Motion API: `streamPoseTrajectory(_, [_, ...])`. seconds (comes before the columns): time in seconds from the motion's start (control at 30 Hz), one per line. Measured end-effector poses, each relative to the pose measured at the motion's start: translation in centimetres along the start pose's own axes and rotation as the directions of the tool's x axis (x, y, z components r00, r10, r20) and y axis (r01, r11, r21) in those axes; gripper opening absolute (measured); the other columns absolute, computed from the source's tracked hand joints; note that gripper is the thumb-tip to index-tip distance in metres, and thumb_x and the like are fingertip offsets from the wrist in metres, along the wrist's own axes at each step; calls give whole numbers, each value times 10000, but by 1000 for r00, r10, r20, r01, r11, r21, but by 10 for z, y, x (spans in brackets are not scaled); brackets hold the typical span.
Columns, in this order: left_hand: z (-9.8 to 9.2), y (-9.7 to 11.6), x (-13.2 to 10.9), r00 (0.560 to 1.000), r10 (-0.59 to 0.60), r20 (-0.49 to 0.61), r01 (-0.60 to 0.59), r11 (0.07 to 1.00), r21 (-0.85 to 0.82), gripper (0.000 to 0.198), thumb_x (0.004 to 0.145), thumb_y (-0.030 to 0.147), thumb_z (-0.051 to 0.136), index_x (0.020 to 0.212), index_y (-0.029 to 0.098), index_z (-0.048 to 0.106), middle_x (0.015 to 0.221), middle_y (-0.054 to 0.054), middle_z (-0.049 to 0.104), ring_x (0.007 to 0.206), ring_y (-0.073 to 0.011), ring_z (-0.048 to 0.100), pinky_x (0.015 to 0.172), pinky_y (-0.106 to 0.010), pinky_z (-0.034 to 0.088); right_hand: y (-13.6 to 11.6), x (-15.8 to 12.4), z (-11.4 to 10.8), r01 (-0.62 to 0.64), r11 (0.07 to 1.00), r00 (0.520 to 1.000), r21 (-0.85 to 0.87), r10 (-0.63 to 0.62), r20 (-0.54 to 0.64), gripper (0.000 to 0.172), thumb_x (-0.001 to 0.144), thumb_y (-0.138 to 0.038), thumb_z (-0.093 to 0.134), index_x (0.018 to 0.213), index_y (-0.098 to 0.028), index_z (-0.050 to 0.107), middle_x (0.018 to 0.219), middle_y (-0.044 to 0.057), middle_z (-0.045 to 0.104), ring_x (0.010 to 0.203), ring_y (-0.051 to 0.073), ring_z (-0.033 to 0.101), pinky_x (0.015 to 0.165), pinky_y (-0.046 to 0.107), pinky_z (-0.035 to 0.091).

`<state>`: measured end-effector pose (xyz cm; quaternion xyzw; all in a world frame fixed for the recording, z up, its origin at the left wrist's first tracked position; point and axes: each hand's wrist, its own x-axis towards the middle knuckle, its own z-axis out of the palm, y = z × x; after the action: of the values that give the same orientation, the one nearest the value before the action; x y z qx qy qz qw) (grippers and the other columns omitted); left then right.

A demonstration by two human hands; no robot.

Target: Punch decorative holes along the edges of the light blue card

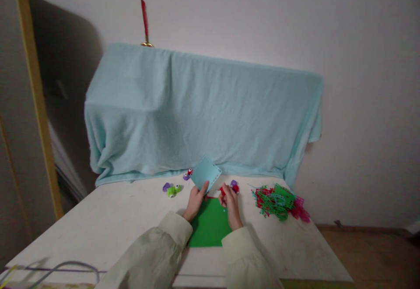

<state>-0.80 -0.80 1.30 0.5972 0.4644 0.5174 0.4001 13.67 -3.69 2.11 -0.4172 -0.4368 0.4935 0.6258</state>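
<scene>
My left hand [196, 200] is closed on the lower corner of a light blue square sheet [205, 173], which it holds up with small cut-outs along its right edges. My right hand [229, 199] is just to the right, its fingers bent together; what they hold, if anything, is too small to make out. Below both hands a green sheet [210, 227] lies flat on the white table [114, 227]. Behind my right hand sits a red and purple piece [234, 186] with an eye-like spot.
Left of the hands lie green and purple pieces with eyes [173, 190]; a red and purple one [188, 174] is farther back. Right, a pile of perforated scraps [278, 201]. A light blue cloth [210, 114] hangs behind. A grey cable [75, 263] crosses the front left.
</scene>
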Motion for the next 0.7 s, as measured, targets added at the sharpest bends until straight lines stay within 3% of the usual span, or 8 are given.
streamPoseTrajectory(0.17, [3,2,-2,1000,-5,4,5,999,32,541,862,572,424,509,165,468,472,12,485,515,-139,471,585,-250,346,6,9,-8,-108,970,994,216,112,-8,493,815,-640,447,737,-170,575,391,-59,437,314,66,307,342,187,168])
streamPoseTrajectory(0.37, [5,5,-5,999,-6,35,3,998,66,540,874,558,410,512,162,475,457,15,480,498,-136,464,573,-245,345,2,9,-11,-227,833,973,505,214,84,501,830,-650,414,706,-186,557,451,-47,478,319,64,292,356,208,181])
streamPoseTrajectory(0.5, [5,5,-6,999,-11,32,9,998,66,536,871,557,411,516,161,476,462,15,487,497,-134,462,574,-242,346,-1,7,-10,-314,794,949,521,277,150,527,828,-663,406,693,-182,576,413,-55,422,332,73,279,380,219,202])
streamPoseTrajectory(0.7, [6,4,-6,1000,-13,23,11,995,99,538,865,561,421,503,165,459,456,19,464,490,-130,449,559,-240,338,-3,6,-7,-308,848,951,431,267,154,615,821,-718,312,673,-192,594,371,-72,304,341,91,219,396,237,207])
